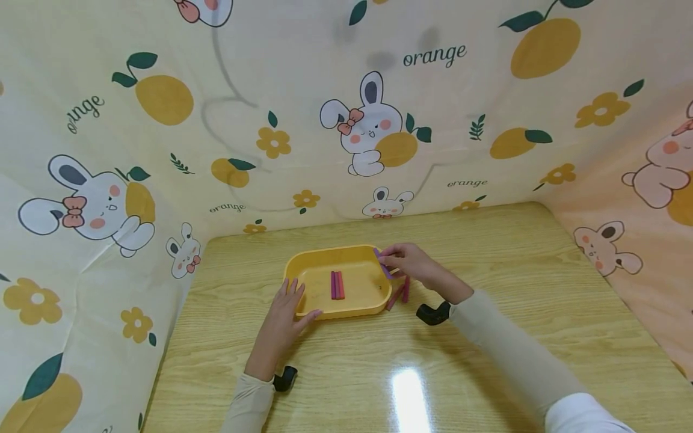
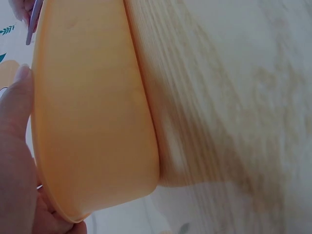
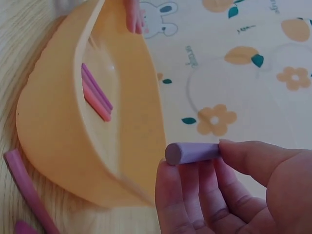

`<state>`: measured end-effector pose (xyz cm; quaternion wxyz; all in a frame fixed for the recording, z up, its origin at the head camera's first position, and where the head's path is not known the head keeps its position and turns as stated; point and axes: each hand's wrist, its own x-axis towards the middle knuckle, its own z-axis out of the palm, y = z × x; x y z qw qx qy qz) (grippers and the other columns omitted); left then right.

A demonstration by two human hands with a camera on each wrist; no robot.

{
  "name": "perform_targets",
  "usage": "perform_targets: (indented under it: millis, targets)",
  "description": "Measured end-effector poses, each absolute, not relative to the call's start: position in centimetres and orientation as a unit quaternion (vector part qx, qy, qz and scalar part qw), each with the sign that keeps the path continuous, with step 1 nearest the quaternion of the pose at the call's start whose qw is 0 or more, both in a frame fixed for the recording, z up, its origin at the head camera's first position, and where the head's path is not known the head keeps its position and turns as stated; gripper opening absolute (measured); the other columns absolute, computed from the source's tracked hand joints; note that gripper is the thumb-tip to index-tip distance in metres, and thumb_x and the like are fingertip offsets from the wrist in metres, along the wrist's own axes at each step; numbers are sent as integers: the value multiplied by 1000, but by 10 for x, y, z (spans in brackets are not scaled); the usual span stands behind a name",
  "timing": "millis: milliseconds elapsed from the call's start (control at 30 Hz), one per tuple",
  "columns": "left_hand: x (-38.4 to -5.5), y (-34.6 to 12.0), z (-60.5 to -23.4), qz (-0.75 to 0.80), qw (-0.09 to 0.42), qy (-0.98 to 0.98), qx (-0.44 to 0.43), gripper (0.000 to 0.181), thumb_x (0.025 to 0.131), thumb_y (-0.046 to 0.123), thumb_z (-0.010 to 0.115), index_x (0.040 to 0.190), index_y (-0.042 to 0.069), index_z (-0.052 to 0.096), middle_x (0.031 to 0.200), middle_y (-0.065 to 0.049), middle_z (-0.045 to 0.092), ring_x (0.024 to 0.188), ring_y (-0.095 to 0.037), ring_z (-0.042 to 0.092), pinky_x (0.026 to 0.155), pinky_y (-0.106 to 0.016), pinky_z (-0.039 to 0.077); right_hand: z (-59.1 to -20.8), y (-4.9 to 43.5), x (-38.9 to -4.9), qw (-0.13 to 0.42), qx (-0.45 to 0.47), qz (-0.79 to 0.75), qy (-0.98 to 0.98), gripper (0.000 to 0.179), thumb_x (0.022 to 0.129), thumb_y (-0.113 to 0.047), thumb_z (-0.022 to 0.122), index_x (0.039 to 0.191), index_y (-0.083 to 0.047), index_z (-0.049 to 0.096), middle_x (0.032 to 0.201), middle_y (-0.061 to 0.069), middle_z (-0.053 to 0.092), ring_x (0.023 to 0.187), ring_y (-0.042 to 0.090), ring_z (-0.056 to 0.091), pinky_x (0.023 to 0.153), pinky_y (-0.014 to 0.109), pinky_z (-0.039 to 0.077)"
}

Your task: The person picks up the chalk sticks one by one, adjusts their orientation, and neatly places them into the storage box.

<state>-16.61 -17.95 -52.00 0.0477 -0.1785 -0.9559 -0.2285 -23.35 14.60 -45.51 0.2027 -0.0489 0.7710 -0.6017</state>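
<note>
A yellow plastic tray [image 1: 311,282] stands on the wooden table. My left hand [image 1: 280,319] holds its near left corner, fingers over the left rim and thumb [image 2: 18,102] at the near rim. Over the tray's right end, my right hand [image 1: 414,264] pinches a purple stick [image 3: 195,152] between thumb and fingertips. The stick is round with a flat end; its material is unclear. Three sticks lie side by side inside the tray: a purple one, a magenta one and a pinkish-red one [image 1: 341,285]. Outside its right end lie dark pink sticks [image 1: 406,290], beneath the right hand.
Wood-grain table surface [image 1: 346,361] extends around the tray, with a bright light reflection near the front. Cloth [image 1: 303,198] printed with rabbits and oranges hangs behind and on both sides. A black device [image 1: 433,313] sits at the right wrist, another [image 1: 285,379] at the left.
</note>
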Motion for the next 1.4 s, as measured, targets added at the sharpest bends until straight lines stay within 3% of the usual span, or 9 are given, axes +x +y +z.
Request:
perform_targets:
  millis: [233,433,567,700,933,1200,1400]
  targets:
    - [-165,-179,-519,-227,46,-957,-176,85,84,64,49,142,4,36,147,-15,28,140,-29,9,109,-48,17,-456,133,-234,198,-49,-598,775,31,94,-17,57,112,8,57,101,19,61,83,21,61,72,35,54]
    - [-165,-179,-519,-224,51,-957,-177,86,84,65,49,143,4,36,148,-15,28,140,-29,10,109,-49,18,-460,122,-236,192,-42,-593,781,24,93,-17,58,102,5,61,97,21,63,84,29,62,75,43,53]
    - [-166,-180,-520,-225,51,-957,-176,86,84,65,48,143,4,35,148,-15,28,140,-29,9,109,-48,18,-464,112,-239,182,-46,-580,793,24,93,-15,58,102,6,61,97,23,63,78,24,63,75,47,52]
    - [-166,-180,-521,-225,49,-957,-175,85,84,64,50,143,5,35,148,-15,28,140,-28,9,109,-48,18,-468,104,-241,179,-51,-567,802,25,93,-14,58,104,8,61,97,23,63,73,18,63,73,45,54]
    - [-166,-180,-520,-231,56,-954,-181,82,85,59,55,142,3,37,147,-17,29,140,-30,11,109,-49,18,-470,90,-242,188,-48,-554,809,27,93,-16,59,107,7,63,96,20,64,74,20,63,72,43,54]
    - [-166,-180,-521,-230,55,-955,-177,84,84,64,50,141,3,38,148,-15,28,140,-29,11,108,-49,20,-472,74,-241,193,-38,-561,804,22,92,-13,59,103,6,62,98,24,63,72,24,64,71,45,54]
    - [-166,-181,-521,-229,52,-956,-177,84,84,64,49,141,4,38,148,-15,28,140,-28,10,109,-49,19,-477,65,-243,188,-24,-555,810,20,91,-12,60,99,6,64,92,20,65,75,24,65,63,37,56]
